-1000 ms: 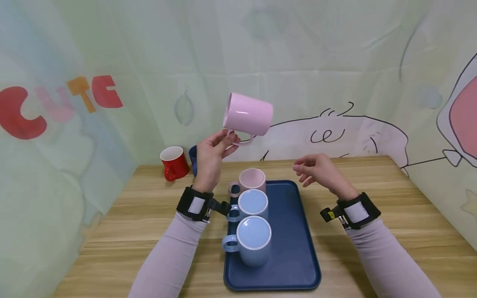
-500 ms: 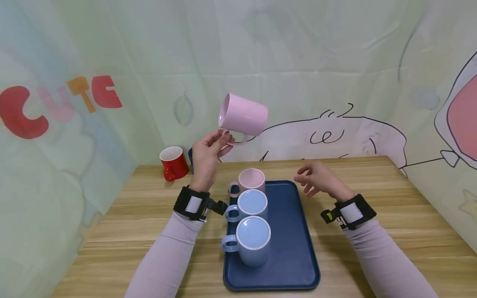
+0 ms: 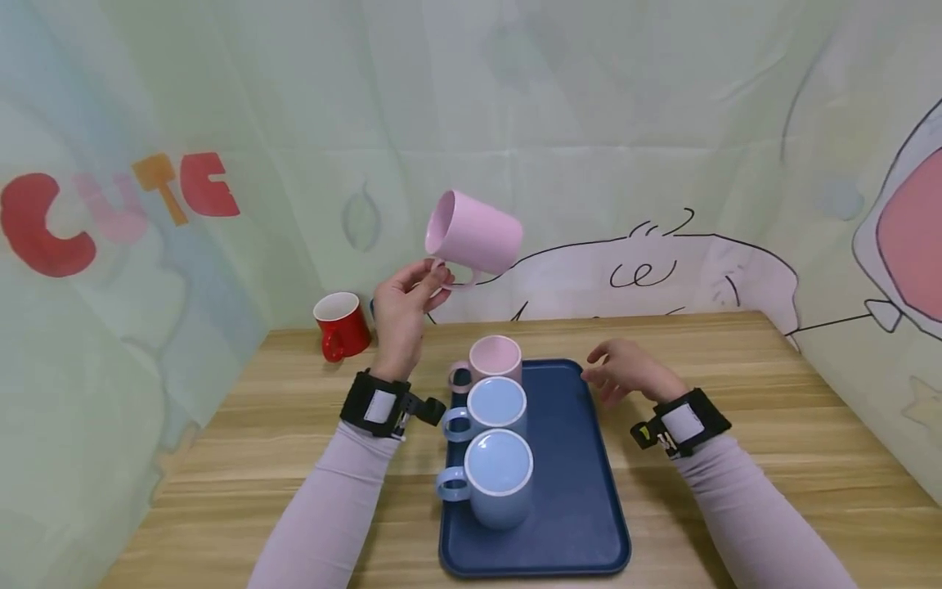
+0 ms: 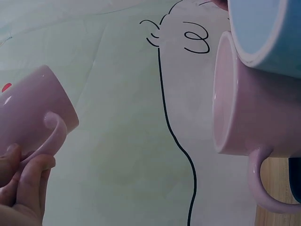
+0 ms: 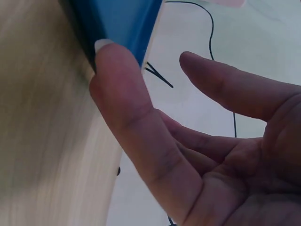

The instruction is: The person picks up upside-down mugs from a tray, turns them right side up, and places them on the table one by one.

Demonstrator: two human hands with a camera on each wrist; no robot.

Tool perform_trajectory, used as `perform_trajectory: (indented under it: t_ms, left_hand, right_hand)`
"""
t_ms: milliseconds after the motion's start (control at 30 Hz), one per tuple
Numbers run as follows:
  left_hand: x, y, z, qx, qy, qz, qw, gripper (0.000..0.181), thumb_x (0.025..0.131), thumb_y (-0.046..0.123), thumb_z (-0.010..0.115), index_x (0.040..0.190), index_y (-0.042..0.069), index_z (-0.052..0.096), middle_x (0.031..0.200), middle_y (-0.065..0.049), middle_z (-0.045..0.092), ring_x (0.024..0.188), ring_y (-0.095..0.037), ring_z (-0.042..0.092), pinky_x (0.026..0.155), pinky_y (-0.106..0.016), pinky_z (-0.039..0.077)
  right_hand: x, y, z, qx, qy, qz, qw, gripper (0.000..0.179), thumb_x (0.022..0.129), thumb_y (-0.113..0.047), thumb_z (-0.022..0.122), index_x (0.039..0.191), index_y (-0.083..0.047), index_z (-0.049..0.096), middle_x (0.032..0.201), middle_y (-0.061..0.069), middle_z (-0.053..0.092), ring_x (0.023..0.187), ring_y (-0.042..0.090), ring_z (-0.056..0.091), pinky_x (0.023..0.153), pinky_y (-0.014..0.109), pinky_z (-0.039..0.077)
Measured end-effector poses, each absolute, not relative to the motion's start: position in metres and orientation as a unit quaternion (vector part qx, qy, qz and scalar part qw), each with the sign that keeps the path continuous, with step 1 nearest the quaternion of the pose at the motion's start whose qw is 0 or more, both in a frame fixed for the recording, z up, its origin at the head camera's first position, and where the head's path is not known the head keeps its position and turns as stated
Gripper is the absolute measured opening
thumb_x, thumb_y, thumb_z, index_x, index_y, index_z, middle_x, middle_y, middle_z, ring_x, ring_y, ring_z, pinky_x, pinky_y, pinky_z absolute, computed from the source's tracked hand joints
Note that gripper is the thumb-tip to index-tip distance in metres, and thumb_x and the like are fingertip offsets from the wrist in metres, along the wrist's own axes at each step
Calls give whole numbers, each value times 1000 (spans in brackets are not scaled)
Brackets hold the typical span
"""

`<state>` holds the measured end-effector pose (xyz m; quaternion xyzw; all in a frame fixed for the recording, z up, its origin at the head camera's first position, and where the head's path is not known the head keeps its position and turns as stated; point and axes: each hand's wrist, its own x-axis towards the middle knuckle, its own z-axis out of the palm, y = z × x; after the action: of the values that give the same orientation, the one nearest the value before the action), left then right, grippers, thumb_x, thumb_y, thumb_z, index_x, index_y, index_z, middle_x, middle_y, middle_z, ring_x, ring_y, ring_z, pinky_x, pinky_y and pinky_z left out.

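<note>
My left hand pinches the handle of a pink mug, held up tilted on its side above the table's back edge, mouth facing left. In the left wrist view, thumb and fingers close on the handle of that mug. A dark blue tray bears a column of mugs along its left side: a pink mug at the back, then a light blue mug and another light blue mug in front. My right hand, fingers loosely bent and holding nothing, hovers at the tray's back right corner.
A red mug with a white inside stands at the table's back left. Beside it, a blue thing is mostly hidden behind my left hand. A printed cloth hangs behind the wooden table.
The left hand has drifted slightly left with the pink mug, whose mouth now shows a little more. The right hand has come down toward the tray's back right corner.
</note>
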<state>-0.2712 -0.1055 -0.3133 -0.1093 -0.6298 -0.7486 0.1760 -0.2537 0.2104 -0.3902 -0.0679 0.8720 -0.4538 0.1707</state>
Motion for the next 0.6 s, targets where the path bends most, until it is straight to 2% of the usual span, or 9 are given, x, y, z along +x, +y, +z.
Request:
perform_trajectory:
  t_ms: [133, 467, 600]
  left_hand:
    - [-271, -106, -315, -101, -632, -748, 178, 28, 87, 23, 70, 111, 8, 71, 102, -16, 69, 95, -25, 68, 79, -27, 56]
    - [-274, -104, -319, -88, -627, -750, 190, 27, 87, 22, 70, 110, 8, 71, 99, -16, 70, 93, -24, 68, 78, -27, 56]
    - [-276, -104, -321, -86, -628, -749, 193, 28, 86, 22, 71, 110, 8, 71, 99, -16, 69, 93, -25, 68, 78, -27, 57]
  right_hand:
    - [-251, 208, -395, -70, 869, -454, 186, 46, 92, -6, 61, 128, 16, 42, 96, 28, 62, 71, 33, 66, 58, 41, 60]
    - [-251, 204, -403, -67, 880, -427, 195, 52, 88, -2, 63, 131, 16, 38, 76, 22, 65, 55, 29, 66, 50, 36, 58]
    - [-251, 203, -405, -65, 888, -410, 197, 55, 87, 2, 63, 133, 15, 37, 75, 21, 64, 55, 28, 66, 51, 36, 58]
